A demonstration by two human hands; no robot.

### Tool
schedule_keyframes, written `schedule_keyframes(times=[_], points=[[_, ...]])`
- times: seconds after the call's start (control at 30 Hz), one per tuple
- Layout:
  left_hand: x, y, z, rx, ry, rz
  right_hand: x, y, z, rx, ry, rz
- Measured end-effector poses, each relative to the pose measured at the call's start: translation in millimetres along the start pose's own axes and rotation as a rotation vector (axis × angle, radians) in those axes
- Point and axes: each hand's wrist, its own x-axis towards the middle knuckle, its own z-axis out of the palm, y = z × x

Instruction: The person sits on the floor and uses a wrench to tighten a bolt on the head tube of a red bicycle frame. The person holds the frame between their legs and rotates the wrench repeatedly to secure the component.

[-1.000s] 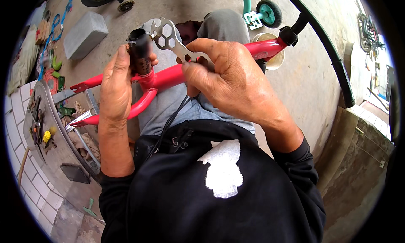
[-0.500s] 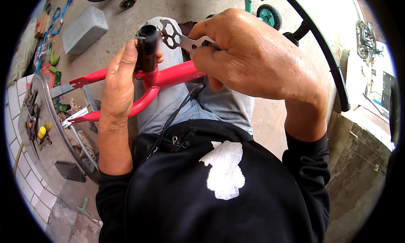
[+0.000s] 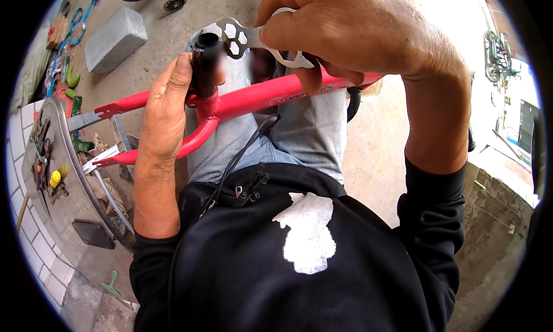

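Across my jeans-covered legs rests a red bicycle frame, its forked stays pointing left. A black seat post with an open top rises from the frame. My left hand is closed around that post, thumb upward along its near side. Held by my right hand is a flat metal multi-hole bicycle wrench. The wrench's hexagon-holed end lies just right of the post's top; whether they touch, I cannot tell. Part of the post's right side is blurred.
To the left stands a round table with tools and a yellow item. A grey block lies on the floor beyond, near a small wheel. Black cables hang near my lap. A low wall is at right.
My right hand has moved up and to the right, showing more of the wrench and frame. My forearm now covers most of the black curved bar. My left hand stays on the post.
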Motion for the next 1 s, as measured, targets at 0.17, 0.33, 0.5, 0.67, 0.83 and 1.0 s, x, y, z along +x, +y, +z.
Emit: schedule_keyframes(times=[0.17, 0.33, 0.5, 0.67, 0.83, 1.0], points=[[0, -1, 1, -0.019, 0.023, -0.006, 17, 67, 36, -0.034, 0.243, -0.770], [2, -3, 0, -0.015, 0.032, -0.009, 26, 111, 123, -0.164, 0.544, -0.769], [3, -4, 1, -0.038, 0.016, -0.004, 60, 88, 180, 0.200, 0.545, -0.466], [3, -1, 1, -0.072, 0.032, -0.015, 85, 85, 207, 0.328, 0.750, -0.414], [1, -3, 0, -0.100, 0.003, -0.001, 68, 104, 195, 0.535, 0.801, -0.304], [0, -2, 2, -0.015, -0.018, 0.030, 52, 114, 179, 0.402, 0.870, -0.416]])
